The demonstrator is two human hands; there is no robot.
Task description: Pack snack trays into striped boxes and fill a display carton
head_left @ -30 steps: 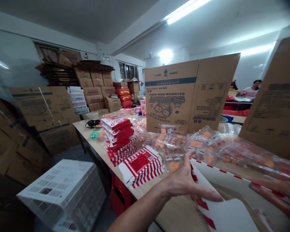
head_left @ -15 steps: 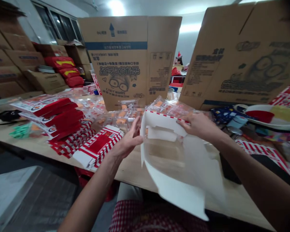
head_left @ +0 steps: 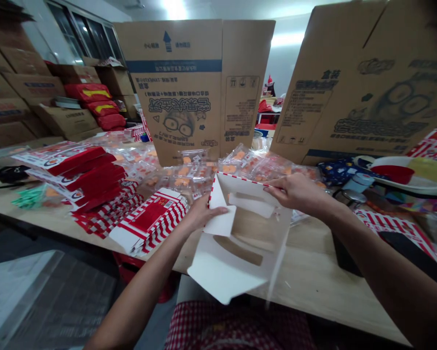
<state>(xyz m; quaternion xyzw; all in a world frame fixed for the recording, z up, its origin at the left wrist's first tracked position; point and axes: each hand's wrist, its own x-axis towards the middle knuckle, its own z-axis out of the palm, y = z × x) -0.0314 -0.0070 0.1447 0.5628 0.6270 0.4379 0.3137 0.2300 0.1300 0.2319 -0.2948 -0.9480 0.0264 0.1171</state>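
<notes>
An unfolded cardboard gift box point(head_left: 225, 277), white inside with a red-and-white striped edge and cut-out windows, stands partly opened up before me. My left hand point(head_left: 203, 214) grips its left wall, thumb over a white flap on the inside and fingers hidden behind the wall. My right hand point(head_left: 291, 190) pinches the striped far edge near the right corner. To the left of my left hand lies a pile of flat striped boxes point(head_left: 150, 218). Clear packets with orange pieces point(head_left: 183, 181) lie just beyond the box.
Two large cardboard cartons point(head_left: 189, 97) stand upright at the back. On the left is a stack of red boxes point(head_left: 83, 170), with green packets point(head_left: 30, 197) beside it. A lidded jar point(head_left: 349, 198) and a dark container point(head_left: 345, 253) sit at the right.
My left hand has closed on the left wall and folded its flap inward. The box's near panel has swung left and up. My right hand stays on the far edge.
</notes>
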